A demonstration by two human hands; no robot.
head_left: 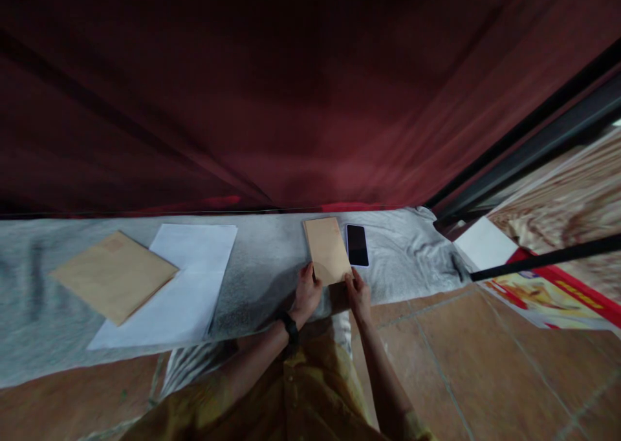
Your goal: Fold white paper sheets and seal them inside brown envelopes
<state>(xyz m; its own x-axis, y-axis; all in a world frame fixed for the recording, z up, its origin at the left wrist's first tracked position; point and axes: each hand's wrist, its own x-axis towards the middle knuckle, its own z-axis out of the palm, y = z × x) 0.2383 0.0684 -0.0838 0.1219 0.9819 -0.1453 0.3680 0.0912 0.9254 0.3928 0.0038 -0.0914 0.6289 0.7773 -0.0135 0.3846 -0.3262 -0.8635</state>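
A small tan envelope [328,248] lies on a grey cloth [262,266] spread over the floor. My left hand [307,294], with a black band on its wrist, pinches the envelope's near left corner. My right hand [358,291] grips the near right corner, fingers closed on the edge. A dark phone [357,244] lies flat just right of the envelope, apart from both hands.
A larger tan envelope [114,274] rests on white sheets of paper [187,284] at the left of the cloth. A dark red curtain [291,92] hangs behind. Brown floor tiles [485,363] lie near me. A white sheet [485,242], a black rod [548,257] and a colourful poster [538,297] are at right.
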